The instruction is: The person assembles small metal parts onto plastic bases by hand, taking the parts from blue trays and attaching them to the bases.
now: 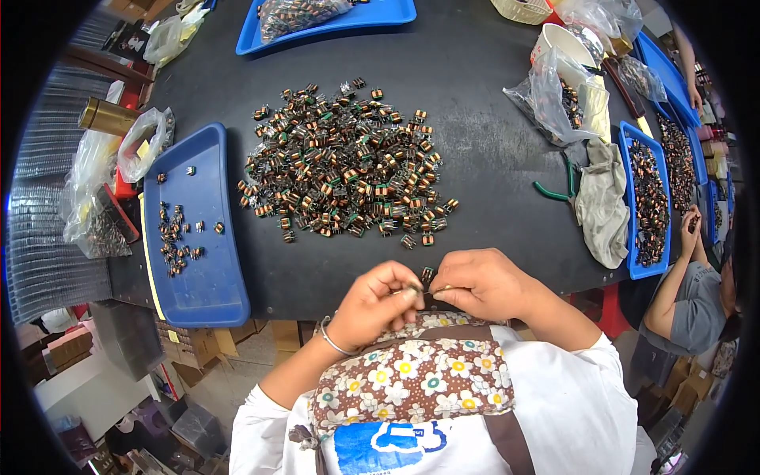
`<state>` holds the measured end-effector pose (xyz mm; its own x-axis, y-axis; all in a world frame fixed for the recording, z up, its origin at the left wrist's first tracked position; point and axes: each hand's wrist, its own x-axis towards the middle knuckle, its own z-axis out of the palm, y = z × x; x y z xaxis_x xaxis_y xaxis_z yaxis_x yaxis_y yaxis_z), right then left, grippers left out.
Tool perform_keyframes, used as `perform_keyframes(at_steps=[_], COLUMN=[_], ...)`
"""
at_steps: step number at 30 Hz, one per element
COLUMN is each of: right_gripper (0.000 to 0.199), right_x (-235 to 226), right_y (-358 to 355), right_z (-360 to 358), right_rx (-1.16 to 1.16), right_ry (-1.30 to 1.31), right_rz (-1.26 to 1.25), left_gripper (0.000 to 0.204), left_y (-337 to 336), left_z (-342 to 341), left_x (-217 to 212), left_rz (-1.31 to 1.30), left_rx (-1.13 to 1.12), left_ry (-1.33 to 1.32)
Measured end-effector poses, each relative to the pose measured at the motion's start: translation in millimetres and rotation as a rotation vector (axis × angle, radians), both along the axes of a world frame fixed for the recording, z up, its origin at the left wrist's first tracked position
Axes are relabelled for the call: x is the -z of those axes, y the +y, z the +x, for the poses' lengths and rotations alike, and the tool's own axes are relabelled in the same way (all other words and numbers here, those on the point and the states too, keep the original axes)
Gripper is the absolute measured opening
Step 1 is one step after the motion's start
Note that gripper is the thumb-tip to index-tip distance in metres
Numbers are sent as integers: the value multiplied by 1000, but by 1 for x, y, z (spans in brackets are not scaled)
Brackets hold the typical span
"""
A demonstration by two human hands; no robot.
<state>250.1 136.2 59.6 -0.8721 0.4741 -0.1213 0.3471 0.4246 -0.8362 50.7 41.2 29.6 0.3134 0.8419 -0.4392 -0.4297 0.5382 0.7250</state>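
Both hands meet at the near edge of the black bench [491,158]. The left hand [374,303] and right hand [483,283] pinch one small wound coil [427,276] between their fingers, just below the coil heap [344,162]. A blue tray [210,285] sits left.

blue tray [207,293], green pliers [554,190], grey cloth [603,202]

A small-parts assembly workshop: a heap of copper-wound coil components [344,162] covers the black worktop [475,134], with blue plastic sorting trays [198,237] beside the heap.
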Motion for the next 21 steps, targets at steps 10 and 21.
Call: perform_keyframes(at_steps=[10, 21], right_gripper=[27, 19], right_x=[31, 23], right_y=[-13, -14], right_z=[-6, 3], right_rx=[145, 424], right_ry=[-61, 108], right_rz=[336, -476], left_gripper=[11, 20], left_y=[23, 36], left_z=[-8, 6], left_x=[8, 22], left_rz=[191, 731], left_rx=[-79, -87], left_ry=[647, 1110])
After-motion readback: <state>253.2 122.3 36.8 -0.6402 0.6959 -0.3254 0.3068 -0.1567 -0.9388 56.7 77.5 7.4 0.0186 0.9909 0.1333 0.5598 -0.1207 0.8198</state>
